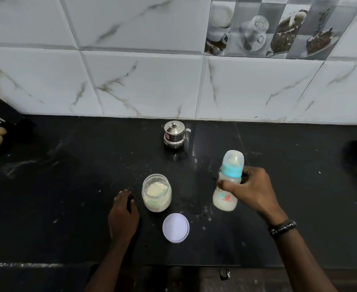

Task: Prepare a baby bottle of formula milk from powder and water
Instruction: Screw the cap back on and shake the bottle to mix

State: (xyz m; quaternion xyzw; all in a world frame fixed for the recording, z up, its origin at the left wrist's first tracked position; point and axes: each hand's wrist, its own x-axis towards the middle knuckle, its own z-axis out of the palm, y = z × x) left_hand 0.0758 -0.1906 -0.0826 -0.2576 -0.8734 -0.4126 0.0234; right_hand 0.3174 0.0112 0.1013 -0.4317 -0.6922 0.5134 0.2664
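While right hand (255,191) grips bottle (228,182), left hand (123,218) rests open

- A dark, polished stone countertop (68,186), glossy and faintly speckled, is seen.
- Behind the countertop, glazed marble-look wall tiles (143,81) are seen.
- At the countertop's back edge, a shiny metal pot (174,134) is set.
- On the countertop, a clear plastic jar (156,196), its smooth white plastic lid (175,227) and a translucent plastic baby bottle (228,182) are seen.

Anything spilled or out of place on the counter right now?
Pale specks, likely spilled powder, dot the black counter between the open powder jar and the baby bottle. The jar's lid lies off.
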